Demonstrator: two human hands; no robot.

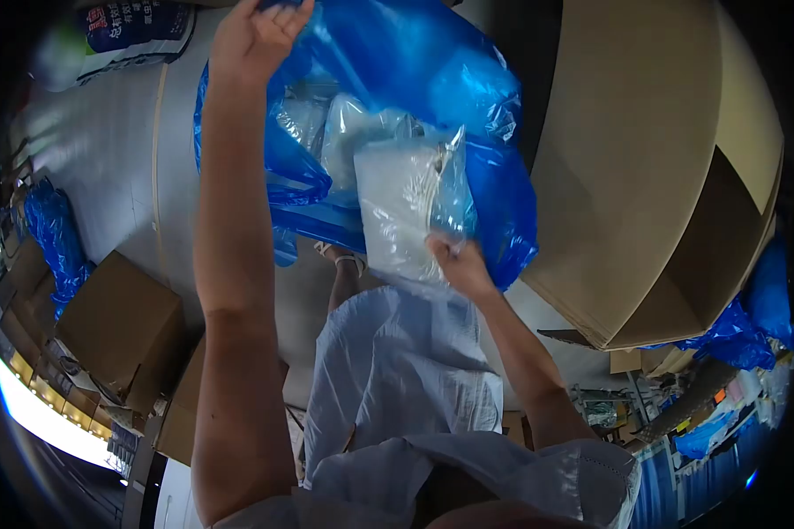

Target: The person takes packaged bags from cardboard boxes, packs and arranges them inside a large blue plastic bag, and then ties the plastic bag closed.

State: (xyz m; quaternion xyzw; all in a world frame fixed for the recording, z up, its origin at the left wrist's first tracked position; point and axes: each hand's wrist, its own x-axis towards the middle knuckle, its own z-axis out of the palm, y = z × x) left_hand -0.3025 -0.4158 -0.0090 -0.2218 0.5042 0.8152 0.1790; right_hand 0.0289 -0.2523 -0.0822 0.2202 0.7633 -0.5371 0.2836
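Right below the camera: pale, loose clothes [406, 379] on the person, creased all over, plus a foot in a white sandal [351, 261] on the floor [128, 150] near the bag.
Right hand [463, 267]: easy one for me to read, thumb and fingers pinched together on the near right corner of a clear packet [397, 203].
Packet: pale stuff inside, shiny film, a loose bit of wrap standing up along its right side. From my view it sits over the near part of the blue bag [503, 203].
Blue bag: big, crinkly, mouth spread wide, with more clear packets [344, 132] lying inside.
Left hand [260, 40]: reached out to the far left rim of the bag, fingers curled in. The tips run off my view, so I honestly can't tell if they've got the plastic.
Big cardboard box [635, 159]: tall thing just right of the bag, dark gap on its near right.
Over on the left: a smaller brown box [119, 317], with a bunched blue plastic bundle [55, 229] next to it.
Far left: a printed sack [132, 31] on the floor.
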